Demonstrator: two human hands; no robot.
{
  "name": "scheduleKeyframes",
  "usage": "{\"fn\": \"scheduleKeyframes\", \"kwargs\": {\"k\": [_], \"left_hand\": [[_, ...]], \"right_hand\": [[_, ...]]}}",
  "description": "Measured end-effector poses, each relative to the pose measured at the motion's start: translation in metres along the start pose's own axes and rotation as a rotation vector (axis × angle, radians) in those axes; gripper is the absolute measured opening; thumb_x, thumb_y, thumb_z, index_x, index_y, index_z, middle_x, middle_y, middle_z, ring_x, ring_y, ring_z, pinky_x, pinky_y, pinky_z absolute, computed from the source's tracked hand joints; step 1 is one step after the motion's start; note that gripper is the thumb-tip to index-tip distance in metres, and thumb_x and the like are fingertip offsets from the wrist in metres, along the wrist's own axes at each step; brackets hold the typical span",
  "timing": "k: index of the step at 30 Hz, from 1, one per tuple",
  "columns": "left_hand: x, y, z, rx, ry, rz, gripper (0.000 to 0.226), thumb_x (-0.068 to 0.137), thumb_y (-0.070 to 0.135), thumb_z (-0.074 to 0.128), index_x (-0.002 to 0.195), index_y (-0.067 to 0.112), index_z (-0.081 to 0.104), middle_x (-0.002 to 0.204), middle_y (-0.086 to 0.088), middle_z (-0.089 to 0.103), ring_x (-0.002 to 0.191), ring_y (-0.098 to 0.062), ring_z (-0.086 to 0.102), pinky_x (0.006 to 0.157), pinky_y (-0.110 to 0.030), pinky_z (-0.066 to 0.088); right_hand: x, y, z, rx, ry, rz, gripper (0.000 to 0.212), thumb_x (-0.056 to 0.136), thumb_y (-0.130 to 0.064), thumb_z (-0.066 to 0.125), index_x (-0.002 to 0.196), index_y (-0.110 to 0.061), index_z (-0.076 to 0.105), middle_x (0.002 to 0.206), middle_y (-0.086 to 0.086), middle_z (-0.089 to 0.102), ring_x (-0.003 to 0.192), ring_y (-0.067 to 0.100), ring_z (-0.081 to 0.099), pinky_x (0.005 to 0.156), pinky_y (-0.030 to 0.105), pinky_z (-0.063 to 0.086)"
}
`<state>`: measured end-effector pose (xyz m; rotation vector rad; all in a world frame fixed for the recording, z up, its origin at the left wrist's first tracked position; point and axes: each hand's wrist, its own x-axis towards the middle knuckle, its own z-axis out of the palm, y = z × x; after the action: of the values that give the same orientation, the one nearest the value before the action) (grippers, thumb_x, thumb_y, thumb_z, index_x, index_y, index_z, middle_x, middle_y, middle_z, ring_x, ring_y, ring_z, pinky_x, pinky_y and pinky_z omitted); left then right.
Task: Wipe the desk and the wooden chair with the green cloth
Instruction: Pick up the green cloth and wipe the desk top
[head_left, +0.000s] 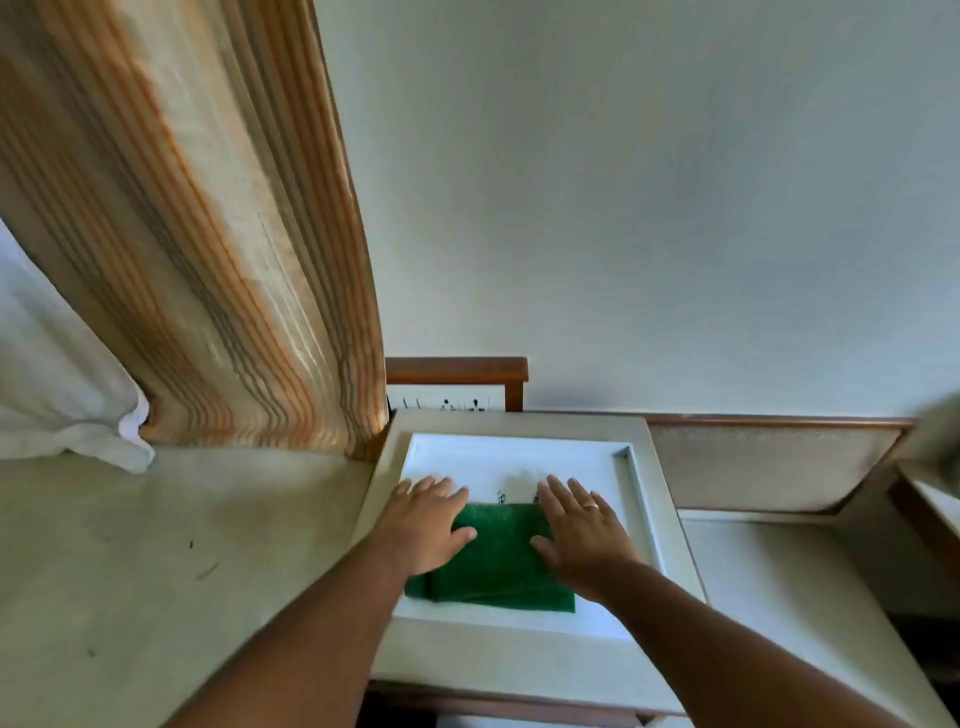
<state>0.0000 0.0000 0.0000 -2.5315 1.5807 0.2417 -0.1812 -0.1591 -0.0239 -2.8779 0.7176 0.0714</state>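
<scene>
You have two hands in view, a left hand (428, 525) and a right hand (582, 530), both flat with fingers spread, and one green cloth (493, 561) under them (folded, so its layers cannot be counted). You have one framed picture (519, 457) lying flat, a second framed picture (457, 384) standing behind it, one striped curtain (208, 234) and one white curtain (57, 374). You wear one ring (590, 506), on the right hand.
</scene>
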Motion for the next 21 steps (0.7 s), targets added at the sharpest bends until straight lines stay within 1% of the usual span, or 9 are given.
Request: {"fn": "scheduleKeyframes", "kwargs": {"k": [3,4,6,8,10,13,17,20,21], "left_hand": [[0.006,-0.01,0.001,-0.022,-0.007,0.026,0.07,0.094,0.065,0.039,0.15,0.023,0.037,0.16,-0.006,0.034,0.149,-0.025,0.026,0.12,-0.046,0.02],[0.009,-0.014,-0.001,-0.049,0.012,0.038,0.069,0.093,0.066,0.043,0.145,0.022,0.043,0.154,-0.006,0.042,0.144,-0.025,0.034,0.117,-0.044,0.026],[0.014,-0.013,0.001,-0.108,0.033,0.051,0.061,0.09,0.063,0.052,0.133,0.02,0.052,0.134,-0.004,0.056,0.126,-0.023,0.049,0.102,-0.038,0.039],[0.014,-0.011,0.003,-0.246,0.029,0.025,0.051,0.089,0.054,0.061,0.126,0.019,0.056,0.125,-0.003,0.06,0.114,-0.022,0.056,0.089,-0.034,0.044],[0.01,-0.011,0.005,-0.399,-0.002,-0.019,0.044,0.089,0.046,0.066,0.123,0.019,0.058,0.125,-0.001,0.061,0.113,-0.02,0.058,0.089,-0.033,0.047],[0.002,-0.021,0.001,-0.587,-0.022,-0.055,0.039,0.086,0.042,0.07,0.119,0.022,0.061,0.118,0.003,0.062,0.113,-0.016,0.058,0.091,-0.028,0.047],[-0.022,-0.055,-0.023,-0.91,0.053,-0.086,0.027,0.082,0.031,0.078,0.103,0.026,0.063,0.103,0.008,0.064,0.104,-0.012,0.062,0.087,-0.022,0.047],[-0.05,-0.094,-0.046,-1.161,0.185,-0.159,0.02,0.074,0.028,0.081,0.091,0.028,0.07,0.087,0.006,0.07,0.083,-0.011,0.067,0.07,-0.024,0.052],[-0.06,-0.109,-0.05,-1.27,0.244,-0.194,0.02,0.073,0.026,0.082,0.09,0.029,0.071,0.087,0.004,0.072,0.082,-0.013,0.07,0.069,-0.027,0.055]], "right_hand": [[0.006,0.006,0.008,0.073,-0.022,0.01,0.069,0.096,-0.055,0.037,0.152,-0.019,0.02,0.159,0.006,0.026,0.145,0.028,0.024,0.117,0.043,0.019],[0.01,0.009,0.007,0.082,0.001,0.011,0.067,0.094,-0.056,0.04,0.148,-0.019,0.029,0.15,0.006,0.038,0.136,0.029,0.036,0.112,0.045,0.029],[0.019,0.014,0.003,0.027,0.003,0.017,0.059,0.089,-0.06,0.047,0.133,-0.021,0.048,0.125,0.005,0.055,0.113,0.026,0.052,0.098,0.044,0.044],[0.026,0.02,-0.002,0.02,-0.056,0.031,0.047,0.085,-0.063,0.053,0.11,-0.023,0.058,0.105,0.003,0.06,0.095,0.021,0.057,0.086,0.041,0.05],[0.03,0.022,-0.006,0.112,-0.179,0.035,0.039,0.082,-0.061,0.06,0.094,-0.025,0.061,0.092,0.0,0.063,0.084,0.016,0.06,0.077,0.037,0.055],[0.038,0.023,-0.017,0.461,-0.296,0.078,0.027,0.076,-0.048,0.076,0.082,-0.024,0.065,0.078,-0.003,0.069,0.07,0.012,0.066,0.061,0.027,0.055],[0.051,0.009,-0.041,0.899,-0.275,0.12,0.03,0.071,-0.027,0.085,0.081,-0.004,0.07,0.072,0.01,0.071,0.062,0.023,0.067,0.059,0.033,0.052],[0.065,-0.035,-0.059,1.206,-0.298,0.121,0.024,0.078,-0.008,0.078,0.097,0.003,0.069,0.09,0.021,0.074,0.077,0.033,0.071,0.07,0.039,0.055],[0.072,-0.053,-0.065,1.283,-0.297,0.111,0.021,0.08,-0.001,0.073,0.099,0.004,0.068,0.093,0.024,0.073,0.079,0.035,0.071,0.07,0.039,0.056]]}}
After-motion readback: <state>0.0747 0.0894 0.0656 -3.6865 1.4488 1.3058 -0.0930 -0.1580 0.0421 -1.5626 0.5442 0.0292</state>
